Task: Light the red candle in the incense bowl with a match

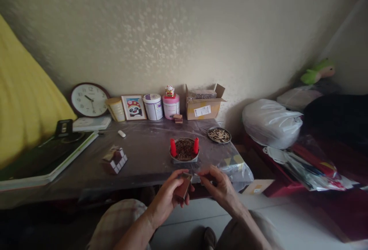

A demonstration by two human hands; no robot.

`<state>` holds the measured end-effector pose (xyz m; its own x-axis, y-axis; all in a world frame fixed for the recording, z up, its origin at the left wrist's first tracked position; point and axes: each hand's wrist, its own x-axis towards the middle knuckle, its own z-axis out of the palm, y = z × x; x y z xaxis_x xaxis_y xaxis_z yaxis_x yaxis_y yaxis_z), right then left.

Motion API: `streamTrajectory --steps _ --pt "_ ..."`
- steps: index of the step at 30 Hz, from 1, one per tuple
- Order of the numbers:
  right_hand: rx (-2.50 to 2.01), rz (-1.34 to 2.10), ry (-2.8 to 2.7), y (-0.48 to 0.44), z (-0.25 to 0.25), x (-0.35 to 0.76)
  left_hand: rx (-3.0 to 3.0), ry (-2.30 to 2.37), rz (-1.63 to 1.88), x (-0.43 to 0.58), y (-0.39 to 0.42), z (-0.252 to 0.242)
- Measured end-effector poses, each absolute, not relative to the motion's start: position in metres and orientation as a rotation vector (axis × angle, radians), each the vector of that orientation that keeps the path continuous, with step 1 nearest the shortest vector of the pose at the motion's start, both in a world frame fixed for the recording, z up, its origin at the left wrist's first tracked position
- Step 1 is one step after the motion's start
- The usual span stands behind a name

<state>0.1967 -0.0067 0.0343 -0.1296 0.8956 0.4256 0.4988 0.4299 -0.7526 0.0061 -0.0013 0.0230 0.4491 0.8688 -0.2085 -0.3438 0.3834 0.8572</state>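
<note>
My left hand [169,190] is wrapped round a small brown matchbox [183,187], held tilted in front of the table edge. Its far end looks open. Close beside that end, the fingertips of my right hand [216,183] are pinched together; whatever small thing lies between them is too blurred to name. Just beyond both hands stands a round metal tin [184,162] filled with dark brown bits. Two red candles [173,148] rise from it, one at each side. Further right, a round dish [219,140] holds many loose matchsticks [219,135].
Stacked matchboxes [115,160] sit on the table at left, near a large book [48,162]. Along the wall stand a clock [90,99], a framed panda picture [133,108], canisters [153,108] and an opened cardboard box [204,108]. White bags [271,123] lie to the right.
</note>
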Motion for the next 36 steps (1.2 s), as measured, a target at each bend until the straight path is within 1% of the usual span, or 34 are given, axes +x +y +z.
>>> streamTrajectory --steps 5,11,15,20,24,29,36 --pt "-1.119 0.404 -1.738 -0.014 0.03 0.184 0.939 0.846 0.927 0.004 0.002 0.017" --pt "-1.038 0.323 -1.883 -0.023 0.035 0.175 0.97 0.964 0.956 0.001 0.003 0.018" --pt "-0.993 0.337 -1.946 -0.024 0.037 0.17 0.948 0.953 0.959 0.002 0.002 0.02" --pt "-0.967 0.37 -1.876 -0.021 0.034 0.167 0.862 0.79 0.98 0.005 0.001 0.018" --pt "-0.945 0.351 -1.806 -0.02 0.03 0.168 0.816 0.755 1.006 0.006 0.002 0.019" --pt "-1.043 0.358 -1.796 -0.024 0.022 0.167 0.796 0.755 1.054 0.005 0.002 0.024" --pt "-1.124 0.4 -1.854 -0.023 0.011 0.168 0.87 0.75 1.005 0.004 -0.003 0.031"
